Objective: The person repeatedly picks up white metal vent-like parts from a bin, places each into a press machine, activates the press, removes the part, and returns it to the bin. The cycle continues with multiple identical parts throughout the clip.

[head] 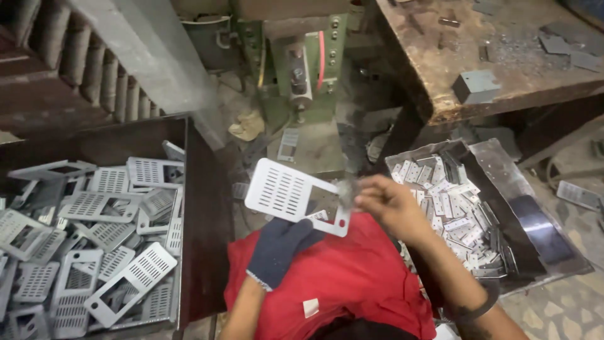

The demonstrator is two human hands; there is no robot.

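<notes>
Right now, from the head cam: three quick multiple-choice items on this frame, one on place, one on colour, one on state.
1. Where is the bin of slotted plates?
A. to the person's left
B. on the bench
C. behind the press

2. What colour is the glove on the left hand?
A. white
B. dark blue
C. yellow

3. How is the slotted plate held?
A. lying flat in the tray
B. in both hands, above the lap
C. clamped in the press

Key:
1 A, the bin fills the frame's left side.
2 B, the knit glove is dark blue.
3 B, the gloved hand grips its lower edge while the bare right hand pinches its right corner.
</notes>
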